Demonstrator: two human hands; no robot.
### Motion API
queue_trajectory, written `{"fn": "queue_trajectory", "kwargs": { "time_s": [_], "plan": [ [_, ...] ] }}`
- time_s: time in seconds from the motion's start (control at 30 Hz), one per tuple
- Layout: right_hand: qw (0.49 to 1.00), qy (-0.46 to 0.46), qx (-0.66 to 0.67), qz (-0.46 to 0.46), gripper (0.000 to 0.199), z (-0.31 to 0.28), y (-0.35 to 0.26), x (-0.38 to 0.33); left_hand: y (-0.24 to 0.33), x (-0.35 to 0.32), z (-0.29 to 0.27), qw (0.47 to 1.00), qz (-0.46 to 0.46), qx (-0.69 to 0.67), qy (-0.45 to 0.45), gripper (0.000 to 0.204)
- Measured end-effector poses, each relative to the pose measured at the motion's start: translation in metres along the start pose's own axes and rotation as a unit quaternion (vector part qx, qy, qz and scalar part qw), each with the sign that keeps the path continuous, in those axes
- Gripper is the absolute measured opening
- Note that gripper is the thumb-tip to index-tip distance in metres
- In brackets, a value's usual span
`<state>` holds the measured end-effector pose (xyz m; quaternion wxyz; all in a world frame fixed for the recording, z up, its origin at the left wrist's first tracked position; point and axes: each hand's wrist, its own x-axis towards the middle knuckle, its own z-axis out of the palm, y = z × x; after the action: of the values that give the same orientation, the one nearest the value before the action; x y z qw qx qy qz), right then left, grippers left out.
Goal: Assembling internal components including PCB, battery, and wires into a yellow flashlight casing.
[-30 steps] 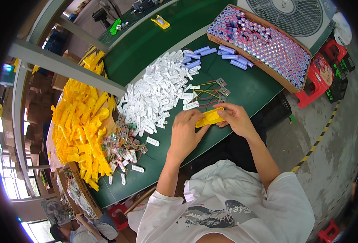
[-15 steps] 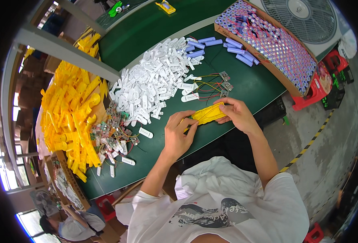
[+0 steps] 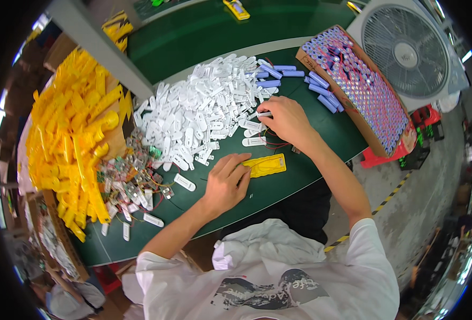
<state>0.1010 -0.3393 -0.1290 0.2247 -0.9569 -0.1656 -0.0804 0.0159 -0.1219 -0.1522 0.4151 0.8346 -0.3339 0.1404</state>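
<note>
**Pressing down a yellow case while reaching for a white strip**

Starting nearest the body, low in the frame, the left hand [image 3: 226, 184] lies flat on the green table [image 3: 321, 154], its fingers spread and relaxed, fingertips resting on the left end of a yellow case [image 3: 265, 165]. It pins the case down and grips nothing. The case lies open side up at the centre of the frame, just to the right of that hand.

A little farther out, the right hand [image 3: 285, 120] curls its fingers at the near edge of the pile of white strips [image 3: 204, 114]. A white strip [image 3: 264, 114] shows at its fingertips, apparently pinched, though the grip itself is partly hidden. Thin red wires [image 3: 274, 144] lie on the table between that hand and the case.

To do this well, I would keep the case steady under the left fingers and lift only one strip clear of the heap, keeping it off the wires.

Farther back, small circuit boards [image 3: 134, 176] lie at centre left, and a heap of yellow cases [image 3: 70, 138] fills the left side. A box of blue cells [image 3: 361, 88] sits at upper right, with a fan [image 3: 406, 50] beyond it.
</note>
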Motion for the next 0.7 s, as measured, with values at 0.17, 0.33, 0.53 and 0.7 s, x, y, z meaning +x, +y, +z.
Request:
{"fn": "queue_trajectory", "kwargs": {
  "time_s": [0.17, 0.33, 0.53, 0.7],
  "plan": [
    [0.999, -0.036, 0.029, -0.008, 0.011, -0.010, -0.014, 0.004, -0.012, -0.008, -0.006, 0.989, 0.087, 0.113, 0.048, 0.009],
    [0.974, 0.110, 0.150, -0.130, 0.023, -0.014, -0.019, -0.022, -0.014, -0.010, -0.005, 0.993, 0.054, 0.071, 0.074, 0.010],
    [0.930, 0.162, 0.320, -0.082, 0.026, -0.003, -0.024, -0.066, -0.022, -0.008, -0.008, 0.998, 0.033, -0.013, 0.053, 0.011],
    [0.915, 0.141, 0.373, 0.051, 0.021, 0.000, -0.035, -0.094, -0.021, -0.011, 0.000, 0.997, 0.016, -0.040, 0.060, 0.012]
  ]
}}
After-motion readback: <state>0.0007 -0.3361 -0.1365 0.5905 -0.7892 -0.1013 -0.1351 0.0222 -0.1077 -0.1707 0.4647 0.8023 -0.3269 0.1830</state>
